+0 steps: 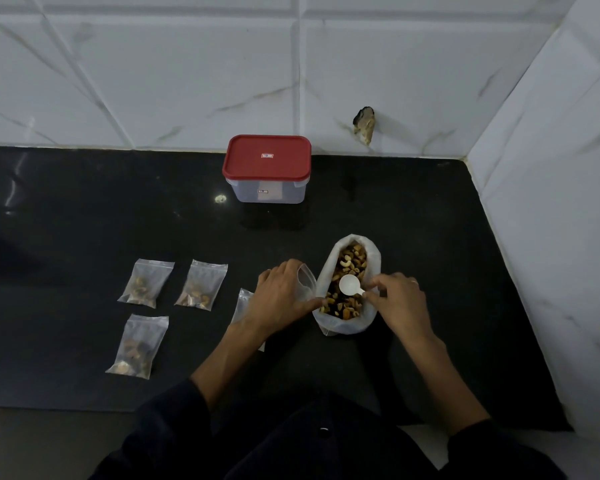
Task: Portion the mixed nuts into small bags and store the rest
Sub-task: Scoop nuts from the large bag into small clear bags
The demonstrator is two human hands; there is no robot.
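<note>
3 small bags (146,284) (201,285) (137,346) filled w/ nuts, lying flat on counter (84,220), left of work area. A 4th bag (305,280) is open, pinched in left hand (281,292), right beside big nut bag (347,285); can't see any nuts in it yet. Right hand (395,299) pinches scoop (350,285) handle, bowl empty, over the nuts. Another bag (245,301) lies partly under left hand (contents hidden). Big bag approx. full. Box (266,168) at back, lid on: storing not begun.
</note>
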